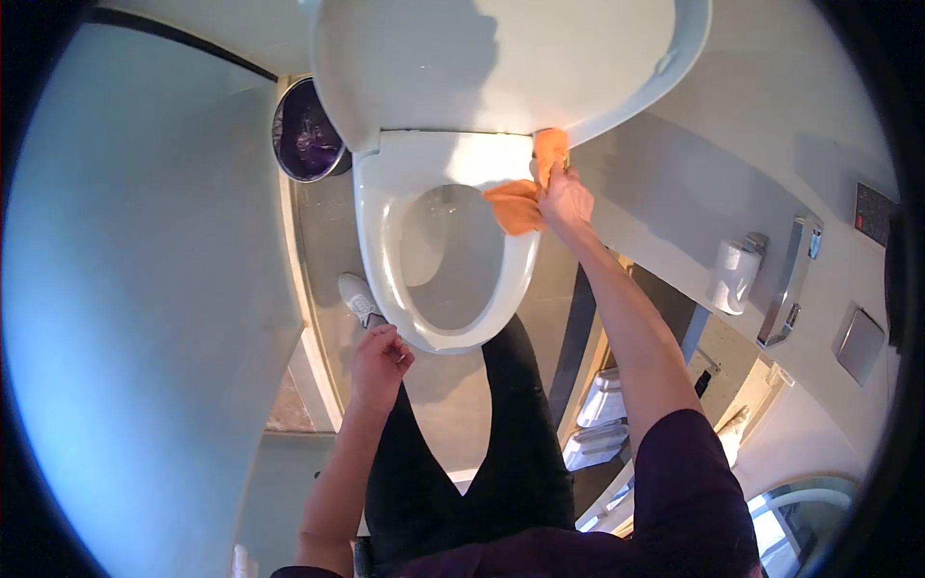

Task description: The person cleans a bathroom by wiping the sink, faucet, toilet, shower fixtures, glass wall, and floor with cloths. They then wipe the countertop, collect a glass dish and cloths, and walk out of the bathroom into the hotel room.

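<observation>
A white toilet [385,222] stands in front of me with its lid [578,58] raised. My right hand [567,200] is closed around an orange cloth [515,206] at the right rear of the toilet. One part of the cloth sticks up near the lid's hinge; the other hangs over the right side of the rim, at the edge of the bowl opening. My left hand [381,362] is held in the air left of the toilet's front, above a white shoe [357,297]. Its fingers are curled in, with nothing visible in them.
A bin with a dark purple liner [310,135] stands left behind the toilet. Frosted glass [145,289] runs along the left. On the right wall are a toilet paper roll [734,277], a grab bar [785,279] and a control panel [875,212]. Wrapped packs [599,424] sit lower right.
</observation>
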A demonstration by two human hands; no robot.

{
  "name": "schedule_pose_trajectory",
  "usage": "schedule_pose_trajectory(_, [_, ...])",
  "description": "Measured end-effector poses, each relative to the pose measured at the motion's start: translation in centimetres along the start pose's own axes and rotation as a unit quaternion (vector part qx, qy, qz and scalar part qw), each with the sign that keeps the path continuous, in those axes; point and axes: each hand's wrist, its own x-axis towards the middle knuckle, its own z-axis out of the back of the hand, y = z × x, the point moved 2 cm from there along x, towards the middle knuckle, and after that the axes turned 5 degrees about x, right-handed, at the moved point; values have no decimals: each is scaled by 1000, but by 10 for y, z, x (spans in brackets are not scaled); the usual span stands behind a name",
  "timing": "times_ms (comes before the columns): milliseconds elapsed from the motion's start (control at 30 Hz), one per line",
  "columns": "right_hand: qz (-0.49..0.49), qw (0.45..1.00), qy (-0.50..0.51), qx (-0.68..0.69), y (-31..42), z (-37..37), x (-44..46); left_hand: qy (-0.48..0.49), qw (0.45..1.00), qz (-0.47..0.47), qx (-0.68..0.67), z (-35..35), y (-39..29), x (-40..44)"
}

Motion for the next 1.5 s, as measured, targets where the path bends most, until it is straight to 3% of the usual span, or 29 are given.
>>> schedule_pose_trajectory(133, [-82, 994, 62, 47, 6, -4, 16, -21, 995, -6, 102, -20, 24, 25])
schedule_pose_trajectory(167, [-84, 993, 47, 72, 17, 2, 24, -10, 974, -78, 211, -27, 33, 35])
schedule_pose_trajectory(200, [-86, 992, 50, 79, 16, 3, 28, 5, 935, -152, 320, -34, 37, 48])
schedule_pose_trajectory(267, [-68, 991, 32, 109, 13, 5, 22, 54, 806, -281, 518, -38, 48, 80])
schedule_pose_trajectory(300, [-64, 992, 48, 97, 7, 10, 21, 55, 804, -285, 519, -39, 53, 87])
schedule_pose_trajectory(367, [-36, 993, 76, 82, -2, 29, 28, 36, 659, -309, 685, -54, 57, 101])
schedule_pose_trajectory(400, [-11, 991, 118, 66, -5, 36, 26, 37, 659, -312, 683, -57, 60, 100])
schedule_pose_trajectory(500, [40, 996, 76, -21, -6, 33, 18, 53, 656, -297, 691, -69, 56, 96])
schedule_pose_trajectory(567, [55, 996, 49, -55, -3, 16, 20, 34, 532, -267, 803, -73, 56, 80])
schedule_pose_trajectory(600, [24, 996, 76, -42, -1, 6, 29, 31, 532, -262, 805, -63, 61, 87])
schedule_pose_trajectory(667, [-8, 993, 112, -25, -3, -11, 28, 57, 329, -381, 862, -41, 78, 93])
schedule_pose_trajectory(700, [-3, 997, 76, -9, -4, -11, 24, 58, 328, -376, 865, -32, 85, 93])
schedule_pose_trajectory(767, [1, 1000, 29, 10, -4, 9, 23, 121, 269, -243, 924, -25, 92, 96])
schedule_pose_trajectory(833, [-10, 985, 171, 19, -1, 39, 20, 147, 254, -218, 931, -27, 89, 75])
schedule_pose_trajectory(867, [-12, 986, 162, 21, -7, 43, 17, 175, 242, -190, 935, -31, 86, 61])
schedule_pose_trajectory(933, [-52, 979, 164, 111, -36, 33, -2, 195, 235, -201, 931, -50, 74, 11])
schedule_pose_trajectory(967, [-83, 927, 206, 303, -60, 24, -20, 215, 237, -202, 926, -61, 66, -19])
schedule_pose_trajectory(1033, [-148, 711, 234, 647, -118, -4, -68, 252, 272, -278, 886, -84, 32, -79])
schedule_pose_trajectory(1067, [-184, 553, 217, 784, -134, -14, -94, 248, 278, -346, 861, -97, 14, -102])
schedule_pose_trajectory(1133, [-232, 459, 218, 829, -127, 15, -133, 232, 254, -473, 811, -135, -30, -144])
schedule_pose_trajectory(1233, [-264, 421, 123, 859, -144, -37, -153, 144, 197, -593, 768, -195, -91, -184])
schedule_pose_trajectory(1267, [-264, 418, 120, 861, -138, -36, -151, 113, 203, -654, 720, -211, -115, -184])
schedule_pose_trajectory(1333, [-222, 467, 82, 852, -118, -29, -126, 53, 214, -758, 615, -257, -159, -180])
schedule_pose_trajectory(1400, [-219, 615, -19, 758, -109, -45, -94, 78, 176, -793, 578, -296, -198, -161])
schedule_pose_trajectory(1433, [-236, 646, -50, 724, -98, -45, -77, 77, 148, -810, 562, -309, -213, -150])
schedule_pose_trajectory(1467, [-251, 676, -80, 688, -89, -44, -59, 191, 396, -796, 416, -327, -209, -151])
schedule_pose_trajectory(1500, [-263, 693, -94, 664, -87, -56, -38, 282, 607, -706, 231, -342, -204, -149])
